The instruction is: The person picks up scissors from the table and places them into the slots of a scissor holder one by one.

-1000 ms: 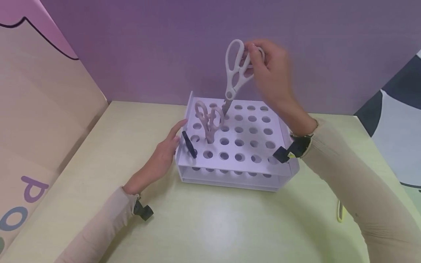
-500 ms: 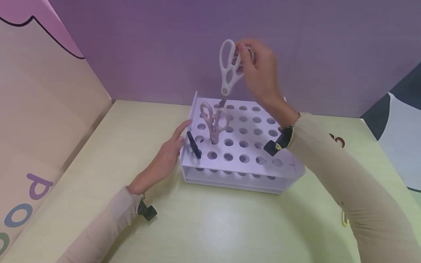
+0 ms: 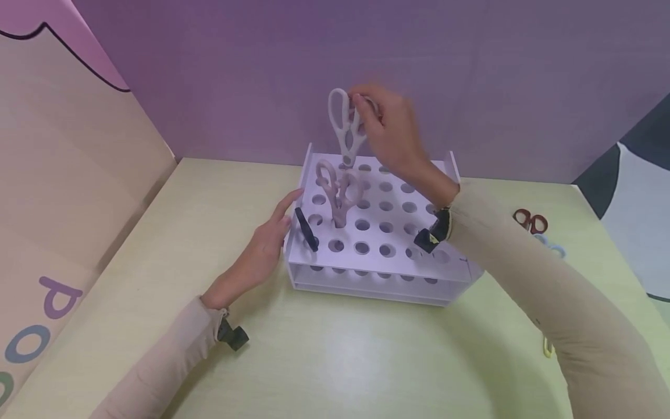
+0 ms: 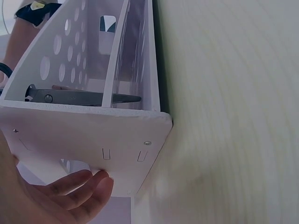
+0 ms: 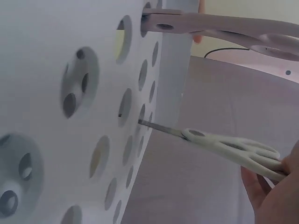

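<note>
Right hand (image 3: 389, 125): gripping the white scissors (image 5: 212, 144) by a handle, points down at the rack's (image 3: 374, 237) back-left holes
Left hand (image 3: 262, 244): fingers loose, touching the rack's left side
Rack holds: black scissors (image 3: 306, 229), front-left; pink scissors (image 3: 339, 214), one row behind
Progress: two pairs placed, white apparently going in
Seemingly left: right of the rack on the desk (image 3: 235, 192), brown scissors (image 3: 531, 223), blue scissors (image 3: 548, 244), partly hidden yellow handle (image 3: 545, 348)

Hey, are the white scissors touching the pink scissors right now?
Apart. The right wrist view shows open space between the white scissors and the pink scissors along their visible lengths.
</note>
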Demonstrator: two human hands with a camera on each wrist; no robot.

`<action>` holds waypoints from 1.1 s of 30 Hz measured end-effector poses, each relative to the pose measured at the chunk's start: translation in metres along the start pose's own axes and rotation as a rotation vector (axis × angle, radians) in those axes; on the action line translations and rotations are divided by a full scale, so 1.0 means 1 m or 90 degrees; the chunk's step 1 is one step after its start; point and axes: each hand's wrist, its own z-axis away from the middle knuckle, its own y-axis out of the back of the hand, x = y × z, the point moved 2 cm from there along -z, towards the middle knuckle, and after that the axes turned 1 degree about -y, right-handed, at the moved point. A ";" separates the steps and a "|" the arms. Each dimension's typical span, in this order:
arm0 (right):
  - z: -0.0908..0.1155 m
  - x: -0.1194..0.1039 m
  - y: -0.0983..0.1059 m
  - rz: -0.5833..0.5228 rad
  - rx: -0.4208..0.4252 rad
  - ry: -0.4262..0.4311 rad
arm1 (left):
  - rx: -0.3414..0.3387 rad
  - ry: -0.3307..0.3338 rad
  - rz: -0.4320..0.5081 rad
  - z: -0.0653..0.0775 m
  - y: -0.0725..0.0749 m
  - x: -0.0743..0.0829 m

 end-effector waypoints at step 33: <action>0.043 0.001 0.021 0.135 -0.263 -0.046 | 0.009 -0.004 0.015 -0.002 0.009 -0.007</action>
